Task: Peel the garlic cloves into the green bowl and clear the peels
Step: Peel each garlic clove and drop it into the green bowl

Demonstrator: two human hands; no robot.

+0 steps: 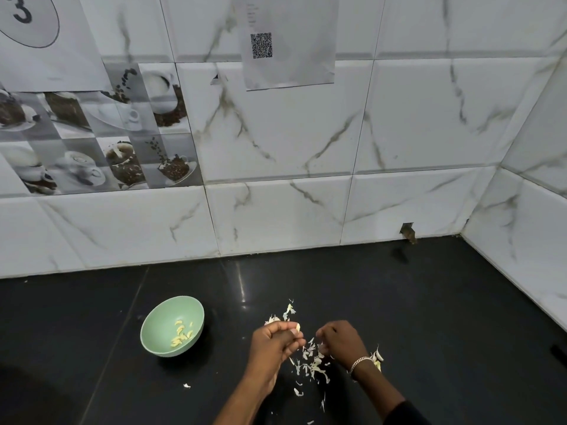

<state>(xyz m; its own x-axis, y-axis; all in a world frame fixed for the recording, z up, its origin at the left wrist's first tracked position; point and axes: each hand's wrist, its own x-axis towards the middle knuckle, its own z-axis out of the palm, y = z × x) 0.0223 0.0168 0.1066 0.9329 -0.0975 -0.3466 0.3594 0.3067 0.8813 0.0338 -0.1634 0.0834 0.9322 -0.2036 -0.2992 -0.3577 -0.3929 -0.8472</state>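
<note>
Lower centre of the frame, both hands are over the black table (429, 302); the left hand (274, 343) has its grip closed on a garlic clove (297, 327), the pale tip poking out between thumb and fingers; the right hand (340, 340), bracelet (360, 361) at the wrist, has its fingers curled down just above the peels (310, 361), and whether that grip holds a scrap of skin I cannot tell. The green bowl (164, 314) sits lower left of the hands, well apart from them, with a small heap of peeled cloves (181, 334) inside; a few cloves still in their skin (379, 356) lie by the right wrist.

What could go wrong from here, by my read: the clove looks slippery and only pinched at one end, so a hard tug could pop it onto the table; the bowl is off to the side, so a careless toss may miss the rim; the peels are light and spread wide, with stray flakes near the bottom edge, and a quick sweep could scatter them or flick bits into the bowl.
</note>
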